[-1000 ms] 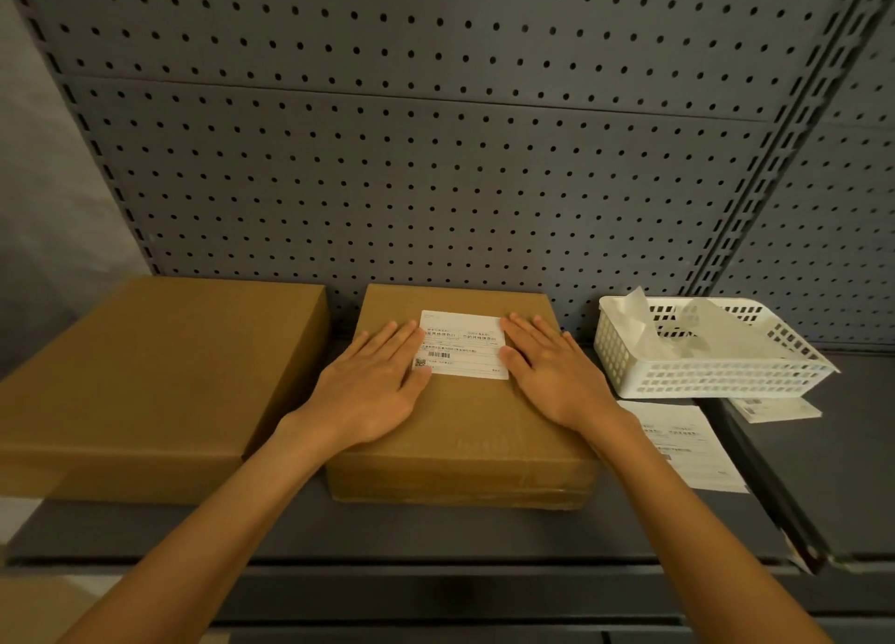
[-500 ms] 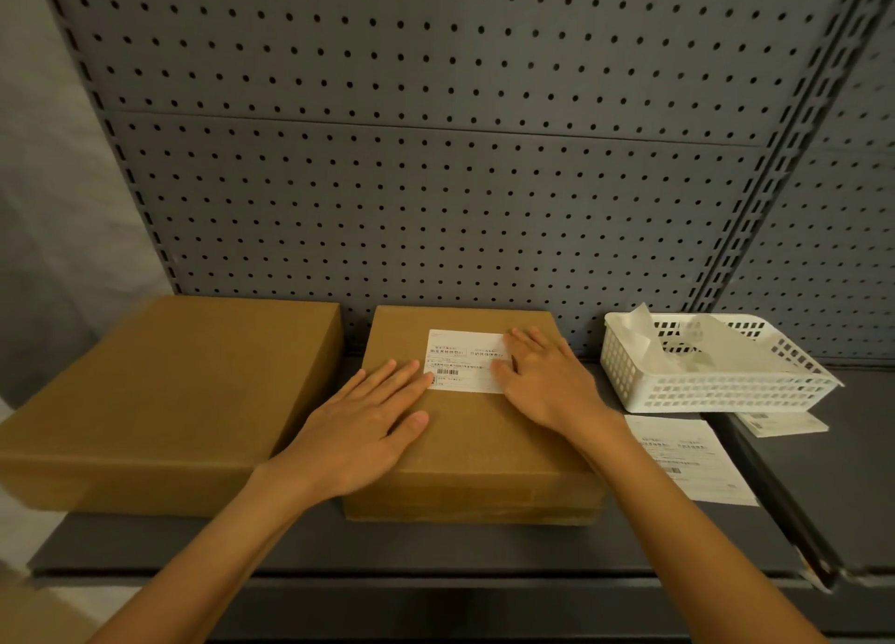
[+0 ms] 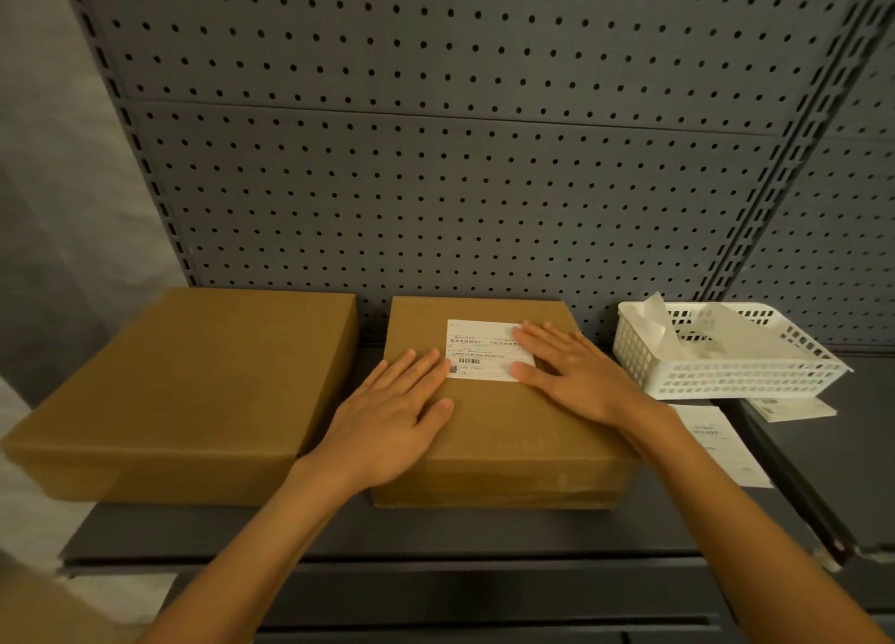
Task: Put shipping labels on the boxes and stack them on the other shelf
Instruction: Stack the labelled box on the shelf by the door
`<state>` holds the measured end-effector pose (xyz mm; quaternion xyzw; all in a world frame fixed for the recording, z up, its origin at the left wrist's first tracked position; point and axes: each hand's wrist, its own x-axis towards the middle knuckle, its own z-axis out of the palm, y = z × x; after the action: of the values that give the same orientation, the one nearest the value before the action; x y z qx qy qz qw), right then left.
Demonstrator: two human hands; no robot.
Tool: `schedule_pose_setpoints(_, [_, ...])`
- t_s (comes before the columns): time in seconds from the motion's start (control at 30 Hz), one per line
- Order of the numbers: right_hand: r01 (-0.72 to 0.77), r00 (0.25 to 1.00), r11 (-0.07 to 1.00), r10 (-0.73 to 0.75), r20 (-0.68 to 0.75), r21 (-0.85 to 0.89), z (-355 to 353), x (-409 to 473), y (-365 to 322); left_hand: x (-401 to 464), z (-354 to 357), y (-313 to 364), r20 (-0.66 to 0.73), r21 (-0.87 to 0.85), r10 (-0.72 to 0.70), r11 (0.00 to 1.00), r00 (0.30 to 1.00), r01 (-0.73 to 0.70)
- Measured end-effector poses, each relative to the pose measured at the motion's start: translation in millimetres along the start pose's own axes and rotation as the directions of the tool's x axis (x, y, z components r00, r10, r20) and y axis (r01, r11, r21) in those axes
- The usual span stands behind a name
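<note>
I see the shipping label (image 3: 486, 350) stuck on the middle box (image 3: 499, 401), between my flat, straight-fingered hands: left hand (image 3: 392, 420) touching its left edge, right hand (image 3: 571, 377) covering its right edge. Left of my left hand sits a bare box (image 3: 184, 391); right of my right, a white basket (image 3: 726, 352) near loose labels (image 3: 721, 442).

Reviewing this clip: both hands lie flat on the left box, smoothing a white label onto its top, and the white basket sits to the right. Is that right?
Not quite. The head view shows the left hand and right hand flat on the middle box, where the white label sits. The left box is untouched and shows no label. The white basket is indeed to the right.
</note>
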<state>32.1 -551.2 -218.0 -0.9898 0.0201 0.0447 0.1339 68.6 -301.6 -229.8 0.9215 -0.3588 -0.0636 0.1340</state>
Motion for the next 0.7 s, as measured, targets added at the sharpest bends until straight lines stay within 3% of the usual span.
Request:
schedule_pose_setpoints(0.13, [-0.037,0.997,0.994,0.044,-0.065,0.102,-1.1,-5.2,-4.5,2.1,-1.3,0.4,-0.003,-0.051,0.005,0.999,1.0,-0.005])
schedule_pose_setpoints(0.2, [-0.102,0.986,0.955,0.134,-0.097,0.278,-3.4,-17.1,-3.3,3.0,-2.5,-0.1,-0.032,-0.17,0.003,0.985,0.999,-0.009])
schedule_pose_setpoints(0.27, [-0.172,0.961,0.83,0.26,-0.096,0.53,-4.8,-35.3,-3.7,3.3,-2.6,0.5,-0.108,-0.404,-0.056,0.915,0.993,0.008])
schedule_pose_setpoints(0.33, [-0.201,0.925,0.649,0.372,-0.076,0.734,-0.5,-52.8,-3.3,1.5,-1.7,2.0,-0.129,-0.662,-0.205,0.747,0.97,0.07])
schedule_pose_setpoints(0.4, [-0.23,0.89,0.49,0.455,-0.022,0.841,7.6,-66.6,0.1,-2.4,0.2,3.5,-0.028,-0.844,-0.353,0.51,0.935,0.167])
schedule_pose_setpoints(0.5, [-0.277,0.865,0.282,0.49,0.111,0.919,21.7,-78.4,3.5,-5.3,7.2,0.2,0.189,-0.937,-0.447,0.184,0.874,0.297])
schedule_pose_setpoints(0.57, [-0.299,0.855,0.193,0.488,0.173,0.935,28.6,-81.0,1.3,-3.2,11.7,-4.3,0.277,-0.933,-0.457,0.082,0.845,0.35])
schedule_pose_setpoints(0.7, [-0.282,0.825,0.076,0.529,0.201,0.956,36.0,-82.5,-4.7,0.1,16.0,-7.2,0.349,-0.921,-0.444,0.001,0.825,0.39])
